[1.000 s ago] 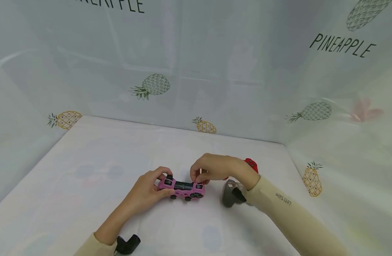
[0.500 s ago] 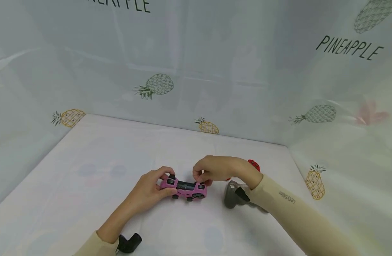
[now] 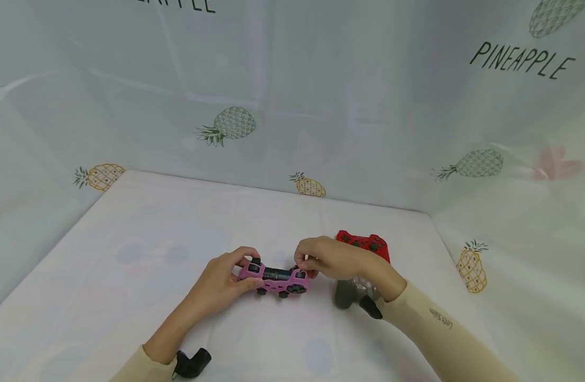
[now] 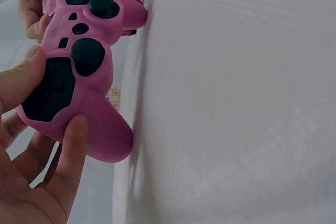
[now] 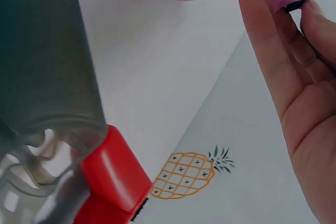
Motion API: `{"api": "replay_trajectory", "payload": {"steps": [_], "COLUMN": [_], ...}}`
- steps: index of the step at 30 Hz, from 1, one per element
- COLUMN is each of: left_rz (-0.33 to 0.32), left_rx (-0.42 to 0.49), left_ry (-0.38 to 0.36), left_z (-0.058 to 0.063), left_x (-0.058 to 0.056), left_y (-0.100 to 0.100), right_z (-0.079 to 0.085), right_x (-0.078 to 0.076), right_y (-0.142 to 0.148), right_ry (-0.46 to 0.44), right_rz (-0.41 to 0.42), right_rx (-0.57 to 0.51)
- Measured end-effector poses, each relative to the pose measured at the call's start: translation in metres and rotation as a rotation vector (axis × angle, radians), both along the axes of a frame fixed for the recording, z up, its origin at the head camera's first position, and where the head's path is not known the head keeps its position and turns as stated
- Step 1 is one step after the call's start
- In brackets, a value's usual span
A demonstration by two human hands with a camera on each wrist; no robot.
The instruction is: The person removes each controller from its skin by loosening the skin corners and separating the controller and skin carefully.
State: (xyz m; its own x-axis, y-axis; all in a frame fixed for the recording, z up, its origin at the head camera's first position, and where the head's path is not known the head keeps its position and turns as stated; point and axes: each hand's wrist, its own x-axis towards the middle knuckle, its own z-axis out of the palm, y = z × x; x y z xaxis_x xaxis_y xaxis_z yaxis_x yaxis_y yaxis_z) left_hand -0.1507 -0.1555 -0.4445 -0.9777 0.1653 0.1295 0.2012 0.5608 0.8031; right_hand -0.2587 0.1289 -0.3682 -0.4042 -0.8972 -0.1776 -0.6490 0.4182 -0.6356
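A pink game controller (image 3: 284, 286) with black buttons and sticks stands on its grips on the white table, its shoulder side facing up. My left hand (image 3: 211, 289) grips one end, thumb on the face near the direction pad, as the left wrist view shows on the pink body (image 4: 107, 129). At the other end my right hand (image 3: 332, 257) pinches with thumb and fingers by a shoulder button; in the right wrist view the fingertips (image 5: 254, 1) touch the pink shell beside a small black part. What exactly they pinch is partly hidden.
Behind my right wrist lies a red game controller (image 3: 356, 240), partly covered by the arm. Closer in sits a grey controller-shaped piece (image 3: 345, 294), see-through in part. White table (image 3: 177, 223) meets a pineapple-print curtain at the back and sides. Black wrist devices (image 3: 193, 363) are on both sleeves.
My right hand has shifted slightly right along the shoulder edge and its arm has swung, uncovering more of the red controller. My left hand keeps its hold and the pink controller stays in place.
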Motion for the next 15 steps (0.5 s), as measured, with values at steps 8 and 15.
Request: {"api": "replay_trajectory", "payload": {"steps": [8,15], "left_rz": [-0.001,0.010], "left_rx": [-0.007,0.006], "left_ry": [0.011,-0.011], "left_z": [-0.001,-0.002], "left_x": [-0.001,-0.001], "left_y": [0.001,0.002], "right_z": [-0.013,-0.024], "right_x": [0.004,0.005], "right_y": [0.013,0.019], "right_ry": [0.063,0.070], "right_rz": [-0.041,-0.040], "right_rx": [-0.082,-0.160]}}
